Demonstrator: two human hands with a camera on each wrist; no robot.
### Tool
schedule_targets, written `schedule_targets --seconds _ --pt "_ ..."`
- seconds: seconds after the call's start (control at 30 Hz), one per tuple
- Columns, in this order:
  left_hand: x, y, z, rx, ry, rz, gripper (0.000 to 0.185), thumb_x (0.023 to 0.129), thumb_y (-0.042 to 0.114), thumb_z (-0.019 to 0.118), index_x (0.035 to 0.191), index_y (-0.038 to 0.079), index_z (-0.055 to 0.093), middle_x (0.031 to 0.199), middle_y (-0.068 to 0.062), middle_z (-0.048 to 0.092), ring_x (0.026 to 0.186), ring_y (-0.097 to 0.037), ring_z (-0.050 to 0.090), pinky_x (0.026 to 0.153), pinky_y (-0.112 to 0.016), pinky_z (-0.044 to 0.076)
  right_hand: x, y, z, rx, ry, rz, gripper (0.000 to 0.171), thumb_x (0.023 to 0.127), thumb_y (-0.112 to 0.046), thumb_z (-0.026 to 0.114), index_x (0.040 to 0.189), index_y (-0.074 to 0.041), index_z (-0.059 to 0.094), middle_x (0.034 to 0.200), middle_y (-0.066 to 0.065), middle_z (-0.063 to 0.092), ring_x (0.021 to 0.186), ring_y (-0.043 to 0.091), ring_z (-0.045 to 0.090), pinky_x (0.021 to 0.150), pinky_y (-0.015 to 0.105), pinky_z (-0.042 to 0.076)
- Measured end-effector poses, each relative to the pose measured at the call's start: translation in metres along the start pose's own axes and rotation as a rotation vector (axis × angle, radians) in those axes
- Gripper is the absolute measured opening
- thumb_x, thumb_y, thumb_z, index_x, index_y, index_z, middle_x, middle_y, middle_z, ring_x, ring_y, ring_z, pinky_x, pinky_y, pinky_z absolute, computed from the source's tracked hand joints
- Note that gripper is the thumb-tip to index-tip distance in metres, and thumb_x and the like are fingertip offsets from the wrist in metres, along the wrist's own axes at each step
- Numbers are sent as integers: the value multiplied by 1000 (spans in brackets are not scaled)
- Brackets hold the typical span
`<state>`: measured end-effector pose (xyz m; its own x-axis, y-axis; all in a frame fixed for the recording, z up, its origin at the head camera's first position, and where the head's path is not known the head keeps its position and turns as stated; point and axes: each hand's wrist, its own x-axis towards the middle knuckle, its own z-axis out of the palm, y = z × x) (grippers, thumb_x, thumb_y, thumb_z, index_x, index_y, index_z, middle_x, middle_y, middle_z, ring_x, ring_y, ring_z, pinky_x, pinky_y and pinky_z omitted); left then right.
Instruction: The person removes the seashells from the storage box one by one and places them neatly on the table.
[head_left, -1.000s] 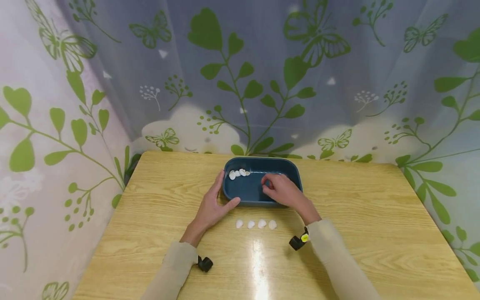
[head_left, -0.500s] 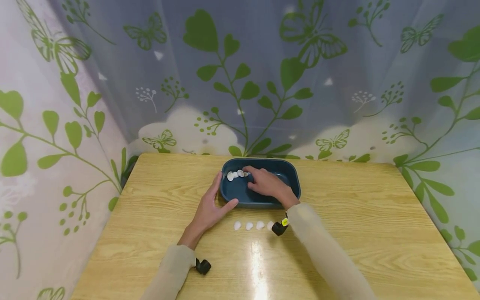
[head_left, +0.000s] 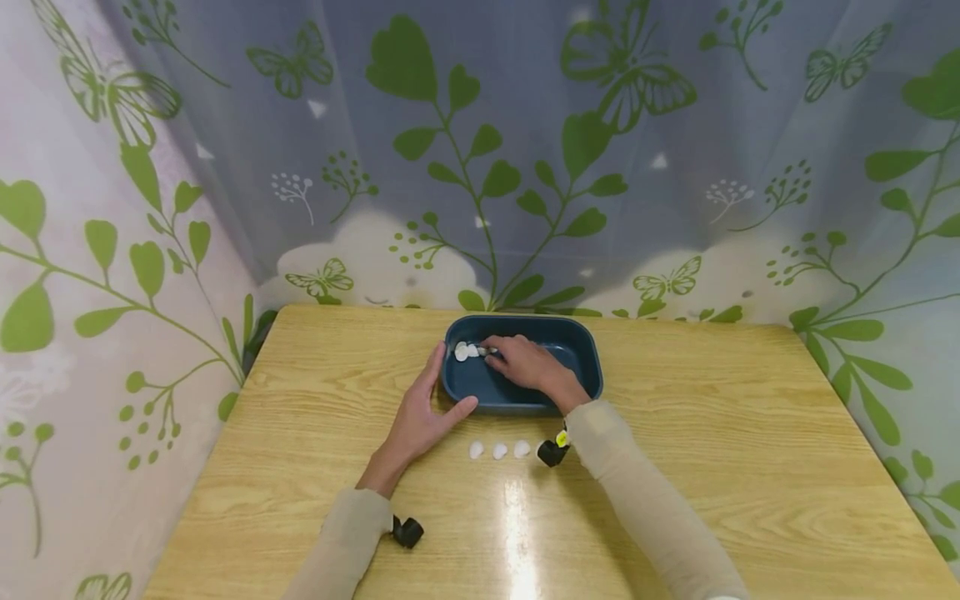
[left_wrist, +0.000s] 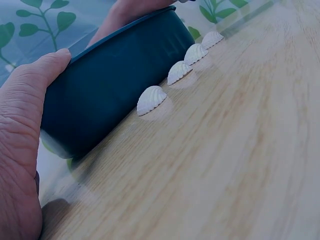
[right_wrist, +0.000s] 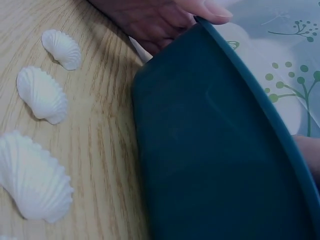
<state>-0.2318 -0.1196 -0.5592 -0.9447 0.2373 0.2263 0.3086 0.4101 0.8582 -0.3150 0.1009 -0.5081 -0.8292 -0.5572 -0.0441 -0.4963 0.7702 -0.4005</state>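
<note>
A dark blue tub (head_left: 577, 358) (left_wrist: 125, 65) (right_wrist: 215, 165) stands at the table's far middle. My left hand (head_left: 423, 408) (left_wrist: 25, 130) rests against its front left corner, fingers straight along the side and thumb (right_wrist: 205, 7) on the front rim. My right hand (head_left: 525, 362) reaches into the tub. Its curled fingertips pinch one of the white shells (head_left: 465, 351) heaped in the far left corner. A row of white shells (head_left: 498, 450) (left_wrist: 151, 100) (right_wrist: 42, 95) lies on the table just in front of the tub.
The wooden table (head_left: 712, 467) is boxed in by leaf-and-butterfly curtains (head_left: 480, 167) at the back and both sides. A black wrist camera (head_left: 553, 452) covers the right end of the shell row. Another one (head_left: 409, 532) sits under my left sleeve.
My right hand has moved from the middle of the tub to the shells in its far left corner and closed on them. The left hand and the tub have stayed put.
</note>
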Motion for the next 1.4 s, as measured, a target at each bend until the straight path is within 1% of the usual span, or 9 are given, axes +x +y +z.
schedule_targets --seconds 0.17,0.43,0.63,0.7,0.8,0.9,1.1,1.23,1.4 --pt "0 0 0 6 -6 0 96 86 56 68 155 41 4 164 0 10 147 -10 13 116 -43 28 2 1 -2 40 11 -21 21 102 -23 53 114 -15 69 95 0 69 74 11 60 69 31 50" --pt "-1 2 -1 6 -3 -9 96 85 56 68 155 41 4 164 6 9 147 -8 12 117 -42 26 4 3 -7 204 -111 47 28 104 -20 47 88 -3 62 66 1 46 55 14 41 57 28 36" --pt "-4 2 -3 3 15 2 96 85 54 69 156 39 6 164 2 11 148 -10 13 117 -44 26 1 2 -12 142 -75 184 40 102 -25 52 67 -7 57 55 -1 38 47 15 35 49 28 32" --pt "-4 0 -3 5 17 0 97 85 54 70 156 39 6 164 4 11 148 -10 13 117 -44 26 0 2 -13 89 -43 202 32 100 -27 56 72 -10 59 60 -3 44 49 14 39 49 28 34" --pt "-3 -1 -2 7 20 3 96 85 54 70 155 39 6 163 7 11 148 -11 14 117 -45 25 -2 2 -14 57 7 166 17 95 -30 64 91 -13 66 71 -4 55 56 14 49 52 29 40" --pt "1 -1 2 16 16 3 96 84 56 69 155 41 6 163 9 12 147 -9 14 117 -44 26 -5 6 -14 61 30 111 20 91 -31 69 106 -16 69 77 -4 61 60 14 55 54 30 45" --pt "3 -2 5 -5 3 3 97 84 56 69 157 37 7 163 11 10 147 -7 12 118 -42 24 -8 12 -12 87 3 43 15 92 -24 69 105 -17 71 65 -3 58 53 14 52 49 27 42" --pt "1 -2 4 -4 8 8 97 85 55 69 157 36 7 162 13 9 147 -7 13 117 -42 25 -9 12 -13 116 -35 22 19 90 -22 70 107 -14 70 60 -1 57 50 14 51 48 26 40" --pt "-1 -2 1 3 13 15 97 84 55 70 156 39 6 164 6 11 148 -10 14 117 -44 26 -9 17 -11 124 -40 9 17 89 -22 71 104 -12 70 57 -1 54 48 13 48 49 26 39"
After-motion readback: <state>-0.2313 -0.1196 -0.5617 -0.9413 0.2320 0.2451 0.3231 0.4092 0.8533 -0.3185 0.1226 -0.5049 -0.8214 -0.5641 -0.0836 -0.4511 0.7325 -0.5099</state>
